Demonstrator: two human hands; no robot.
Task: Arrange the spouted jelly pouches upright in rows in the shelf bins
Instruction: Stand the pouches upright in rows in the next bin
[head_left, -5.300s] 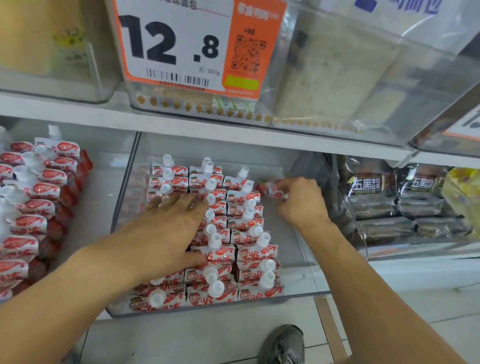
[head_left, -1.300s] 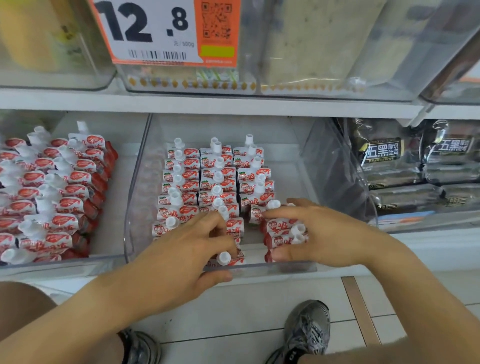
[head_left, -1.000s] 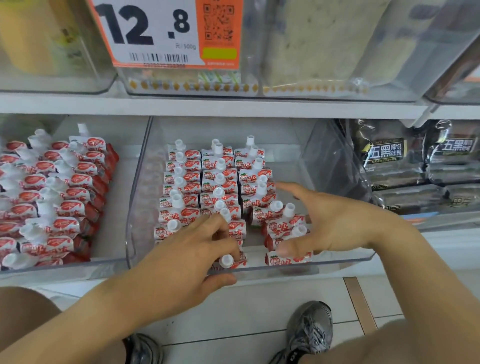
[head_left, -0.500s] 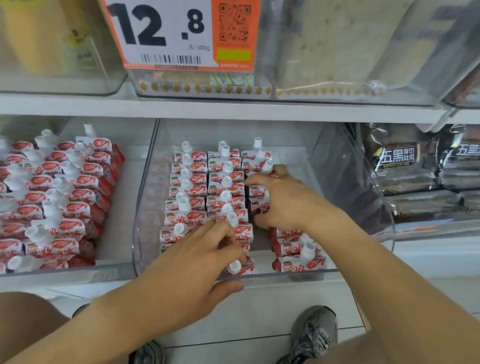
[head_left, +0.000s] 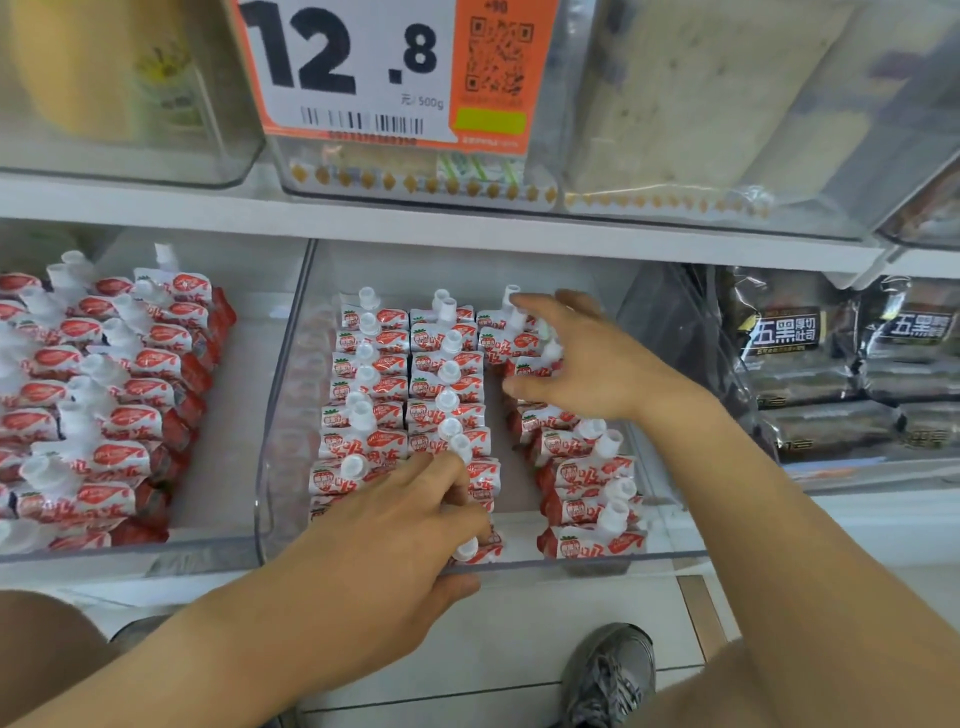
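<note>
Left hand (head_left: 395, 525): fingers curled down on the front pouches of the middle row, thumb under the lip of the clear bin (head_left: 291, 415); whether it actually grips a pouch cannot be told. Right hand (head_left: 582, 358): reaching to the back of the right row, fingers and thumb spread round a few pouches (head_left: 524, 345), pressing them together. Pouches, strawberry print, white spouts: three rows in the bin; left row (head_left: 363, 384) and middle row (head_left: 447, 384) packed upright, right row split, with a gap between the back group under the hand and the front group (head_left: 587, 493), which leans. Second bin (head_left: 218, 545), to the left: more pouches (head_left: 119, 395), looser, several tilted. Price tag (head_left: 384, 67) above; dark packets (head_left: 789, 364) to the right. Risk, judged: the unsupported front group may topple into the gap once the back group is let go; a firm squeeze may tip the neighbouring spouts out of line.
</note>
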